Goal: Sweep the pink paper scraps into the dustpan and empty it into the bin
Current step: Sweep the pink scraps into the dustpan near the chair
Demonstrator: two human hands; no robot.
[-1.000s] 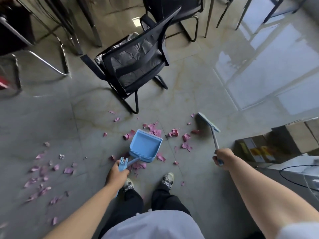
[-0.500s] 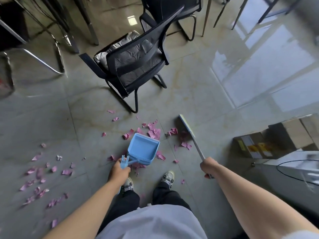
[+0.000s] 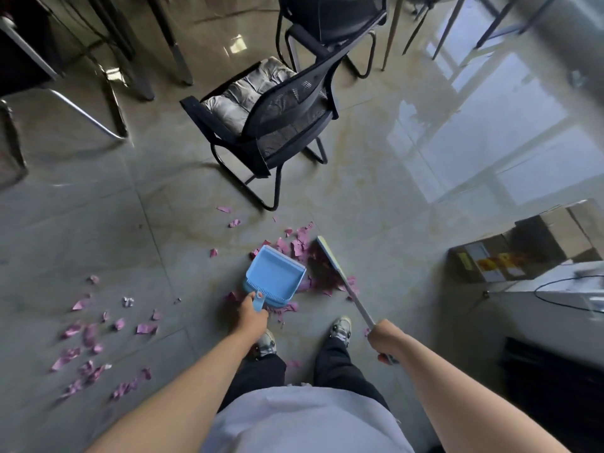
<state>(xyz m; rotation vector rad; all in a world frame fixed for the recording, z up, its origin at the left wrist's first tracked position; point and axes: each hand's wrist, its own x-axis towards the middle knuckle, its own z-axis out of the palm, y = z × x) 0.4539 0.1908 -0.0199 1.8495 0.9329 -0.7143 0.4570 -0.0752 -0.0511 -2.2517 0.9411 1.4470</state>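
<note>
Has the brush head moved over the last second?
Yes. The brush head has swept left toward the dustpan, pushing scraps with it, away from the cardboard box.

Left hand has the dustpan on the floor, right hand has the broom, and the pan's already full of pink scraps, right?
Not quite. The head view shows the dustpan empty: its blue inside is bare. The scraps lie on the floor around it, between the pan and the broom. The rest holds: the left hand grips the pan's handle and the right hand holds the broom.
</note>
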